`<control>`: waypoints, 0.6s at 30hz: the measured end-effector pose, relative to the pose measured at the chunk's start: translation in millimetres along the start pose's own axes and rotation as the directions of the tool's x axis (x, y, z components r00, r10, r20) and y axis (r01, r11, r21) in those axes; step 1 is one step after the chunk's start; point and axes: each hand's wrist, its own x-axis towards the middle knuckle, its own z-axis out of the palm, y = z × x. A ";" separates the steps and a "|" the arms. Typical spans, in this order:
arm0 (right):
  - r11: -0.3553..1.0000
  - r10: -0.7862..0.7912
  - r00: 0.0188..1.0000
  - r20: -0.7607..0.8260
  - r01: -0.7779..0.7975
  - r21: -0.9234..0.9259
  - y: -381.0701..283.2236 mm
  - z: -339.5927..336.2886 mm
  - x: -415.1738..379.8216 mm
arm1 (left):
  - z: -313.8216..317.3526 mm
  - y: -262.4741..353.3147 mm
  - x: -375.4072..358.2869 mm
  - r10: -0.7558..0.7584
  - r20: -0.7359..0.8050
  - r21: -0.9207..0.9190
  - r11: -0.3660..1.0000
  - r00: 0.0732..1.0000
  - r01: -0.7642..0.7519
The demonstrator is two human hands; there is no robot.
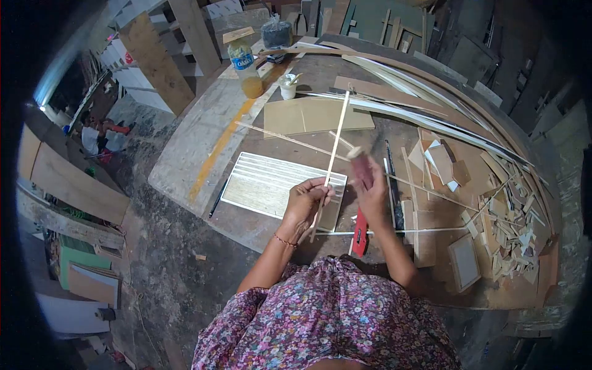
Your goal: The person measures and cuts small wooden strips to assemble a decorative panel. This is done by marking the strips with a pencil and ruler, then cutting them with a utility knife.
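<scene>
My left hand [306,200] pinches a thin, pale wooden strip [336,139], which stands up at a slant over the table. Blurred by motion, my right hand [374,196] grips a dark red thing with a pale end [361,168] beside the strip; its kind is too smeared to name. Below my left hand lies a light panel with parallel slats [259,185], partly covered by the hand. A red utility knife [361,233] rests on the table under my right hand. To the left of the panel is a thin dark stick [219,197].
Behind the panel sits a brown board [287,117]. A white cup [288,87] and a labelled plastic bottle [242,58] stand farther back. Long strips [425,126] stretch along the right, above a pile of wood scraps [509,231]. Someone [95,135] sits at the far left.
</scene>
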 end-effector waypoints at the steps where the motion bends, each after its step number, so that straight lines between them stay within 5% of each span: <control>1: 0.996 0.085 0.996 0.040 -0.085 -0.005 -3.3 -5.3 3.2 | 2.5 1.0 -0.9 -0.002 -0.012 -0.051 0.999 1.000 0.002; 3: 0.947 0.322 0.932 0.164 -0.319 -0.045 -20.1 -11.6 10.9 | 3.6 0.8 1.6 0.001 -0.023 -0.122 0.993 1.000 -0.004; 7: 0.872 0.350 0.895 0.278 -0.419 0.253 -11.4 6.9 -1.3 | 2.3 -4.0 9.9 0.070 -0.008 -0.113 0.991 0.998 -0.070; 11: 0.861 0.365 0.874 0.320 -0.448 0.243 -11.3 15.4 -5.9 | 7.4 -4.8 8.3 0.090 -0.136 -0.190 0.975 0.987 -0.115; 18: 0.879 0.388 0.827 0.407 -0.465 0.108 -12.5 16.0 8.6 | -1.3 -11.7 12.3 0.149 -0.095 -0.200 0.966 0.984 -0.165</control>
